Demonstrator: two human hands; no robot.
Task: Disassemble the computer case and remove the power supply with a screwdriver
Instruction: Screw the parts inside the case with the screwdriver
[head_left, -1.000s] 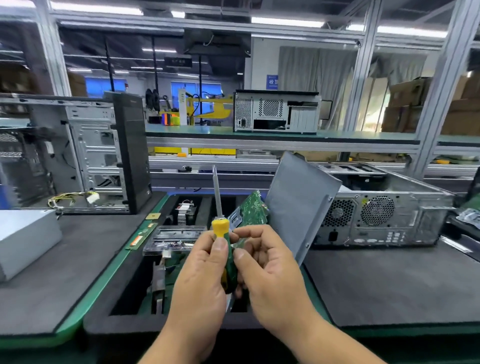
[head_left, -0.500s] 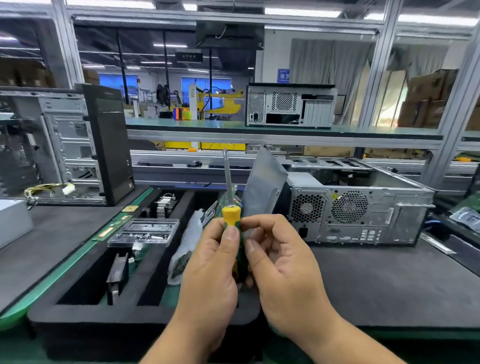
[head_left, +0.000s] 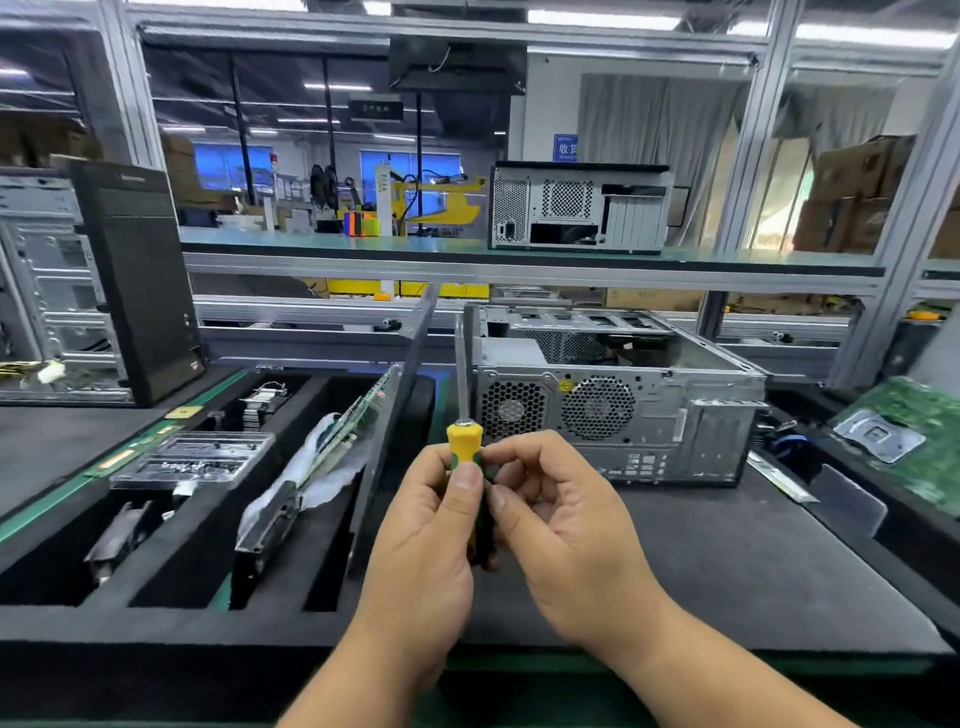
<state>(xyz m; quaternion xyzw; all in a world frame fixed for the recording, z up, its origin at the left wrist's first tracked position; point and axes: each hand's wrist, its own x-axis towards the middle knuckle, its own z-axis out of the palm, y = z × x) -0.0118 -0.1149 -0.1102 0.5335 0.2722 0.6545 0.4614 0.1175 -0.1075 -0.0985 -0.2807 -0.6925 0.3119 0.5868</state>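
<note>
Nearest: both hands up in centre of view w/ a screwdriver (head_left: 464, 457) held upright between them, yellow-green handle, metal shaft pointing up in front of the case. Left hand (head_left: 423, 540) wraps the handle, thumb pressed flat on its front, fingers curled round the back. Right hand (head_left: 563, 525) has fingers curled in, thumb and fingertips pinching the handle's right side. Under the hands: dark mat (head_left: 701, 566) on the bench. Left of hands: black foam tray (head_left: 171, 623) w/ long slots; a grey side panel (head_left: 400, 415) stands tilted on edge in the rightmost slot, a green circuit board (head_left: 353, 426) in clear wrap leans in the next slot, a clear plastic parts box (head_left: 192, 460) sits across the tray's left part, metal bits lower in the left slot, can't tell what. Just behind the screwdriver: computer case (head_left: 613, 400) lying on the mat, side open upward, rear w/ two round fan grilles facing the camera; power supply prob. behind the left grille but can't tell for sure. Far right edge: another green board (head_left: 914, 441). Far left: open silver tower chassis (head_left: 47, 280) w/ black front panel (head_left: 135, 280), loose cable w/ white plug beside it. Back: shelf (head_left: 363, 249) w/ another case (head_left: 579, 208) showing its rear, cardboard boxes (head_left: 852, 192) at far right.
</note>
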